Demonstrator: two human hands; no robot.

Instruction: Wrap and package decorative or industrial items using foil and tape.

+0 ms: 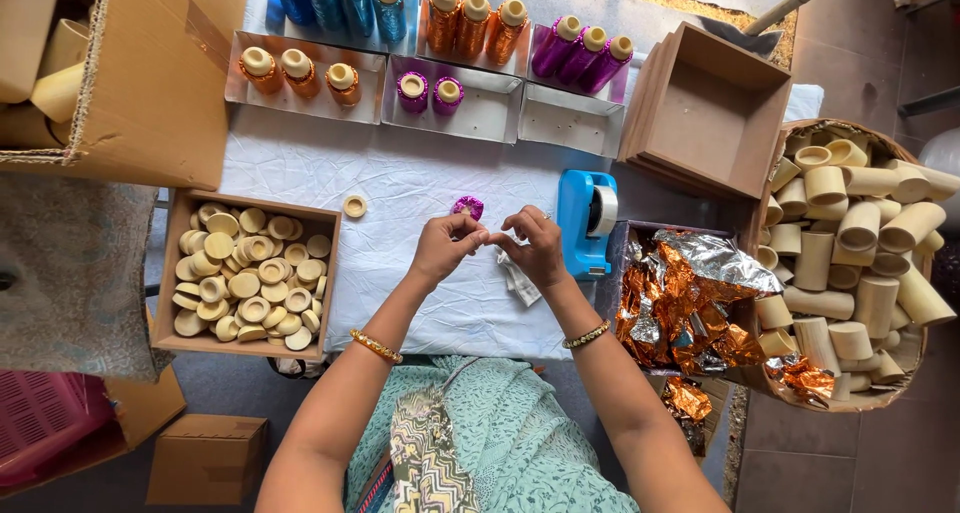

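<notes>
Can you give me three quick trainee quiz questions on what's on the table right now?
1. True or false: the blue tape dispenser stands on the side of the right hand.
2. What fills the open box beside the left hand? A) foil sheets B) round cream caps C) blue spools
3. What colour is the small wrapped piece lying on the white cloth just beyond the fingertips?

Key:
1. True.
2. B, round cream caps.
3. Purple.
</notes>
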